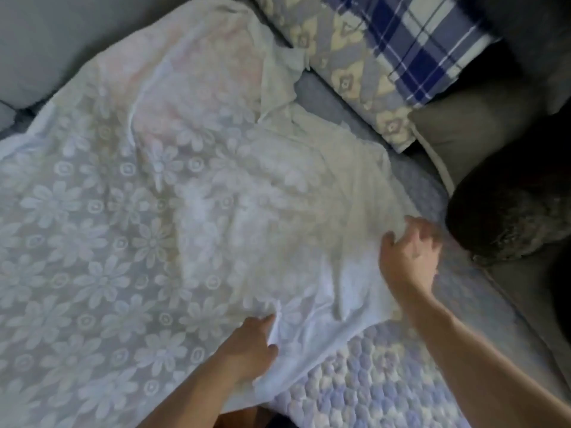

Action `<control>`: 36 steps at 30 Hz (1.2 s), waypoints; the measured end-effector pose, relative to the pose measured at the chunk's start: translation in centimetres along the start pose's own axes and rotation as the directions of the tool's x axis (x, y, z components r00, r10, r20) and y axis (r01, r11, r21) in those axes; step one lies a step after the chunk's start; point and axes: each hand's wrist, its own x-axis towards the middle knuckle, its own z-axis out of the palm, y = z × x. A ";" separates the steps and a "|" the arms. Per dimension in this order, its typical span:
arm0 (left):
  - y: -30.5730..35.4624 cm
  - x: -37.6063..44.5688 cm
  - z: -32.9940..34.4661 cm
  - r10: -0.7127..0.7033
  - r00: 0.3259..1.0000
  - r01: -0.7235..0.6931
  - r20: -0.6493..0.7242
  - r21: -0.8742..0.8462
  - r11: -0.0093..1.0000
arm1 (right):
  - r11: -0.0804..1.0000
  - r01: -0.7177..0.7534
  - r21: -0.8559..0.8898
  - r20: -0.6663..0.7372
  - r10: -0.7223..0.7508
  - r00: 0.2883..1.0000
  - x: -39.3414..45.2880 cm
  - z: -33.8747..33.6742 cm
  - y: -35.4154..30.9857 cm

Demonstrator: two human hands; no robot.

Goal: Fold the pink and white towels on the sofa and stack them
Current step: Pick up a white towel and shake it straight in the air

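a large white towel with a woven flower pattern (129,242) lies spread over most of the sofa seat, reaching from the back cushions down to the front edge. a faint pink tint shows through it near the back of the seat, where a pale pink cloth (197,72) lies bunched up against the grey back cushion (46,41); whether that is a separate towel i cannot tell. the near right corner of the white towel is rumpled, with folds running across it.

the left hand (250,347) sits at the towel's front edge, thumb and fingers pinching a small raised ridge of the cloth. the right hand (408,254) is at the towel's right edge, fingers curled and gripping the hem, though it is blurred and the exact hold is hard to read.

a quilted blue and white seat cover (380,378) shows bare at the front right of the seat. a patterned blue and cream pillow (346,66) and a blue plaid cloth (411,41) rest at the back right corner, beside a dark grey armrest (506,211).
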 end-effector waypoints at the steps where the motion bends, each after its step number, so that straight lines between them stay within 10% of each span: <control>1: 0.8 0.4 -1.3 0.015 1.000 -0.015 -0.002 0.009 1.000 | 0.986 0.164 0.032 0.048 -0.165 0.985 -1.1 0.6 -1.4; 5: 5.8 1.5 -9.8 0.043 0.940 -0.058 -0.339 -0.032 0.998 | 0.985 0.174 -0.017 0.325 -0.159 0.932 1.4 4.3 -3.6; 9: 10.8 4.6 -20.9 0.029 0.737 -0.161 -0.675 -0.133 0.978 | 0.999 0.015 -0.036 0.128 -0.010 0.992 6.0 2.7 -3.3; 13: 15.3 7.9 -31.1 0.109 0.585 -0.081 -0.804 0.076 0.994 | 0.877 -0.253 0.408 0.045 0.258 0.965 10.3 -0.7 -2.0; 17: 17.8 11.3 -37.3 0.222 0.455 0.066 -0.862 0.281 0.958 | 0.869 -0.138 0.475 0.007 0.153 0.988 12.2 -1.9 -2.1; 22: 19.1 15.1 -39.5 0.280 0.638 0.401 -0.717 0.620 0.674 | 0.960 0.053 0.276 -0.023 -0.049 0.999 12.3 0.2 -0.3; 25: 18.0 14.8 -40.1 0.255 0.623 0.490 -0.740 0.622 0.610 | 0.975 0.100 0.197 -0.121 -0.078 0.990 11.5 0.7 1.0; 29: 17.9 10.2 -43.5 -0.057 0.312 0.027 -0.949 -0.051 0.998 | 0.936 0.113 0.335 -0.120 -0.077 0.990 9.7 -1.6 0.9; 32: 14.6 5.3 -48.0 -0.395 0.366 -0.522 -0.842 -0.538 0.662 | 0.940 0.245 0.238 -0.247 -0.186 0.951 7.6 -3.9 0.1; 36: 5.2 -2.3 -45.6 -0.606 0.453 -0.670 -0.654 -0.698 0.253 | 0.933 0.313 0.176 -0.042 -0.310 0.950 2.1 -5.0 -0.8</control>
